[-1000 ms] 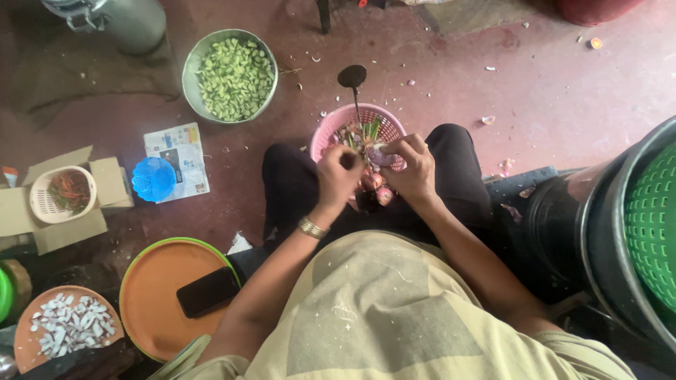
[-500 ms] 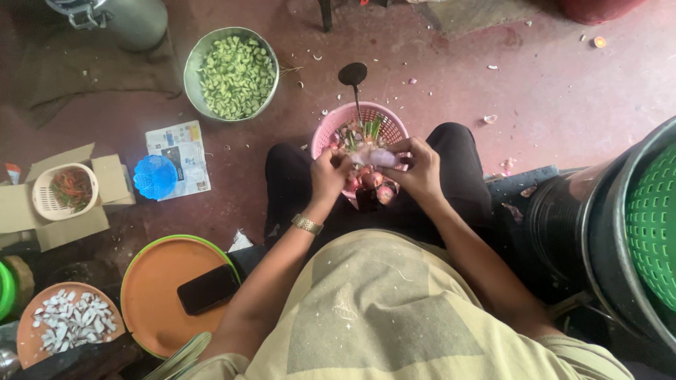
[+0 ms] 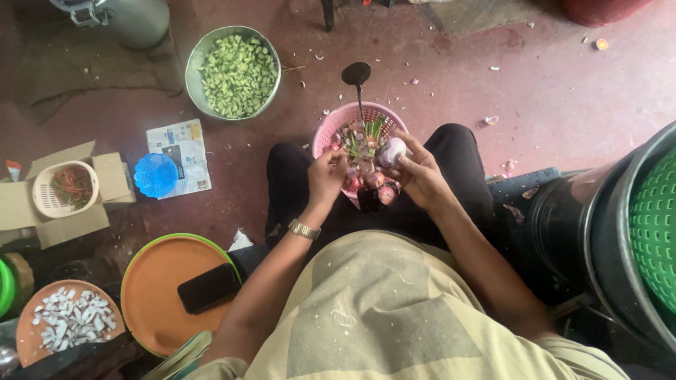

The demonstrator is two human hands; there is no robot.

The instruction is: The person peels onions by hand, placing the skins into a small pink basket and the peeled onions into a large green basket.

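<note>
I sit on the floor with a pink basket (image 3: pixel 327 129) between my knees, holding onions, peels and green stalks. My right hand (image 3: pixel 421 176) grips a pale, partly peeled onion (image 3: pixel 391 150) over the basket. My left hand (image 3: pixel 325 177), with a metal watch on its wrist, is closed at the basket's near rim; what it pinches is too small to tell. A dark ladle (image 3: pixel 356 74) leans into the basket from the far side.
A steel bowl of chopped green vegetable (image 3: pixel 238 69) stands far left. A blue strainer (image 3: pixel 155 174) lies on a paper sheet. An orange plate (image 3: pixel 151 281) carries a black phone (image 3: pixel 208 287). A small plate of white slices (image 3: pixel 65 320) sits bottom left; a green basket in a drum (image 3: pixel 651 225) right.
My hands have drawn slightly apart over the basket, and the right hand has turned the onion so its pale side shows.
</note>
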